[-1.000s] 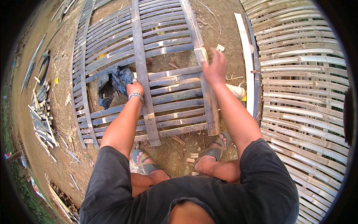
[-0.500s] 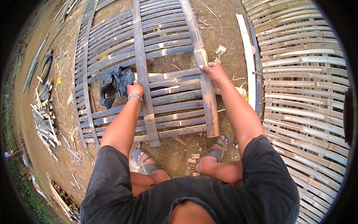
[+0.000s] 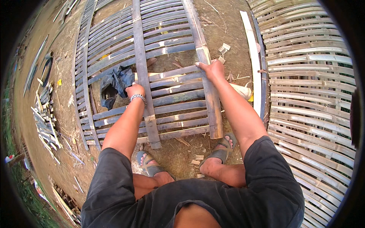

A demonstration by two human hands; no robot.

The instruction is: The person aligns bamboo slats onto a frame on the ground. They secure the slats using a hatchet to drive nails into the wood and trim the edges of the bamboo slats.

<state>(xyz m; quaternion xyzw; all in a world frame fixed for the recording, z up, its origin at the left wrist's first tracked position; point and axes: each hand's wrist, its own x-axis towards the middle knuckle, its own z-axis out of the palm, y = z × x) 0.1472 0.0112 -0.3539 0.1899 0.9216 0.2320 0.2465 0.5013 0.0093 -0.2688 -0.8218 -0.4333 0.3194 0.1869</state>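
A bamboo panel of dark slats (image 3: 178, 95) crossed by long rails lies on the ground before me, with a wide gap between two groups of slats. My left hand (image 3: 135, 89) is closed at the left edge of the middle rail (image 3: 141, 62), in line with the upper slats of the near group; what its fingers hold is hidden. A crumpled black plastic bag (image 3: 118, 81) lies just left of it. My right hand (image 3: 213, 71) grips the right rail (image 3: 213, 110), its thumb at the right end of the near group's uppermost slat (image 3: 176, 72).
Another, paler slatted bamboo panel (image 3: 308, 102) fills the right side. A long pale strip (image 3: 251, 57) lies alongside it. Bamboo offcuts (image 3: 46, 117) are heaped on the dirt at left. My sandalled feet (image 3: 152, 164) stand at the panel's near edge, beside small wood chips (image 3: 198, 159).
Both hands have shifted slightly left, the right also a little farther away. The near slats and rails sit slightly left and farther in the picture. Both hands keep the same closed pose.
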